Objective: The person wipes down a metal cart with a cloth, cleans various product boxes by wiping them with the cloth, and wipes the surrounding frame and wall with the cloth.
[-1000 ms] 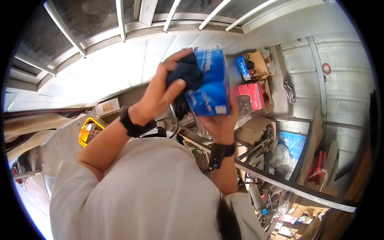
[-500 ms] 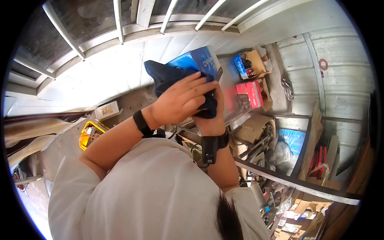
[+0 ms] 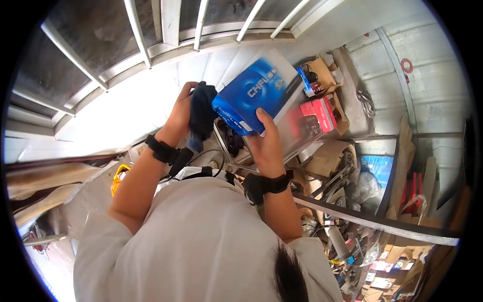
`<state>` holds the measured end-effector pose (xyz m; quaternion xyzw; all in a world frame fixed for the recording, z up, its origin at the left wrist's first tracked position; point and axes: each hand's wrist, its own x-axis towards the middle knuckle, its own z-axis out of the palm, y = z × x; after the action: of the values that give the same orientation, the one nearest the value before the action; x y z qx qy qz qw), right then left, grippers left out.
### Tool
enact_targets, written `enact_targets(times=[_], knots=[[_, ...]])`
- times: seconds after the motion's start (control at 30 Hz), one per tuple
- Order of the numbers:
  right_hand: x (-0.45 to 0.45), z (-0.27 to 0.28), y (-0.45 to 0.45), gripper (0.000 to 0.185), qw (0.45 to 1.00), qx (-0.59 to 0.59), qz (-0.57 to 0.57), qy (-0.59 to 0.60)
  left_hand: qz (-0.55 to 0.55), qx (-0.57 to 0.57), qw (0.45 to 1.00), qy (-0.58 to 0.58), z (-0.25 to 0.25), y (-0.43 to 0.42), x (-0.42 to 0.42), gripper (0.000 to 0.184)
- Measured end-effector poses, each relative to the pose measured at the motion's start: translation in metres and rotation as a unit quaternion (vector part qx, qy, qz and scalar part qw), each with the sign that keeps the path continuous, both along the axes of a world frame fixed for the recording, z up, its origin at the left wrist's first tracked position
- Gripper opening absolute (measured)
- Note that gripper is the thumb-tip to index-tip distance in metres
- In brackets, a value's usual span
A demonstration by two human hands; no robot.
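Note:
A blue and white printed box (image 3: 259, 93) is held up in front of me, tilted, with its lettered face toward me. My right hand (image 3: 267, 146) grips its lower edge, thumb on the printed face and the other fingers hidden beneath. To the left, my left hand (image 3: 178, 116) is closed round a dark blue cloth (image 3: 202, 113) that hangs down from it. The cloth comes close to the box's left end; whether they touch I cannot tell. Black straps go round both wrists.
Behind the box, an open carton (image 3: 323, 75) and a red box (image 3: 322, 115) stand on a surface. Metal parts and cardboard (image 3: 327, 161) fill a framed shelf at right. A yellow container (image 3: 119, 178) sits at lower left. White bars (image 3: 136, 30) cross the window above.
My left hand has moved left with the cloth, away from the box and my right hand. The box has turned and shows more of its printed face.

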<state>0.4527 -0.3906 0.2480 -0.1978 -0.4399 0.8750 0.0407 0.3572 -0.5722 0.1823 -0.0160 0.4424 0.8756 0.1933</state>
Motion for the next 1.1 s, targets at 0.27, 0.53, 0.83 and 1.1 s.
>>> enact_targets(times=[0.27,0.53,0.83,1.1], knots=[[0.006,-0.002,0.015,0.059,0.976,0.160,0.147,0.013,-0.148,-0.005,0.989,-0.029,-0.004,-0.024,-0.019,0.030],[-0.005,-0.009,0.020,0.074,0.913,0.332,0.237,0.000,-0.265,-0.089,0.955,-0.096,0.005,-0.019,0.006,0.062],[0.002,-0.072,0.022,0.059,0.975,0.039,0.196,0.092,-0.125,0.075,0.984,-0.102,-0.010,-0.030,0.020,0.079],[0.011,-0.065,0.002,0.050,0.911,0.273,0.306,0.045,-0.162,0.090,0.977,-0.102,0.002,-0.029,0.029,0.077]])
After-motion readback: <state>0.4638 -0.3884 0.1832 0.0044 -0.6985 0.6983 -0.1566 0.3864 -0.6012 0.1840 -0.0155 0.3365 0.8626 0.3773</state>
